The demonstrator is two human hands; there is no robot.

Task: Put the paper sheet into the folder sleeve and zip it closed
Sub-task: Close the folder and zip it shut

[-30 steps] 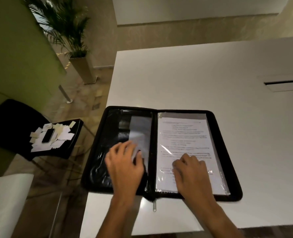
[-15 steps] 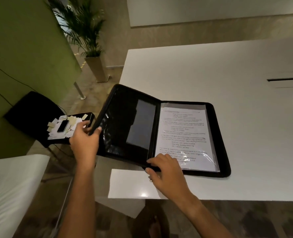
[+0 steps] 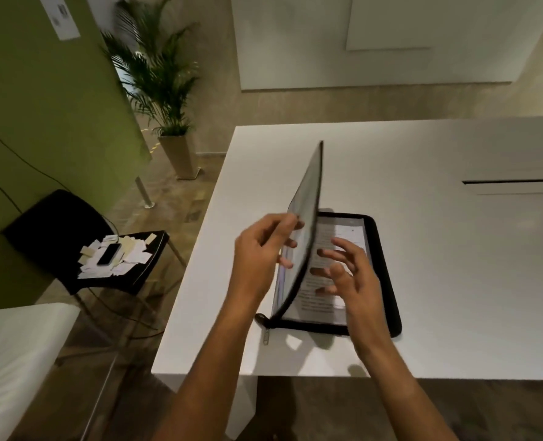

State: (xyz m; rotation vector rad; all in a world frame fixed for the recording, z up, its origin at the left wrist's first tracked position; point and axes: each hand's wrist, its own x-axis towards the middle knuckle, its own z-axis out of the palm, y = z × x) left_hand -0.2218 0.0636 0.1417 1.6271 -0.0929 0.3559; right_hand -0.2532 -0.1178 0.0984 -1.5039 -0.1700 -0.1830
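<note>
The left hand (image 3: 254, 256), pinching the folder cover (image 3: 311, 192) by its outer edge, has swung it from half-raised to nearly upright, while the right hand (image 3: 359, 288) hovers, fingers spread, just over the sleeved paper sheet (image 3: 348, 232) beneath it, so closing and zipping look next.

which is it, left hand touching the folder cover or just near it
Touching. The head view shows the left hand with its thumb and fingertips on the near edge of the upright cover, holding it up with no gap.
</note>
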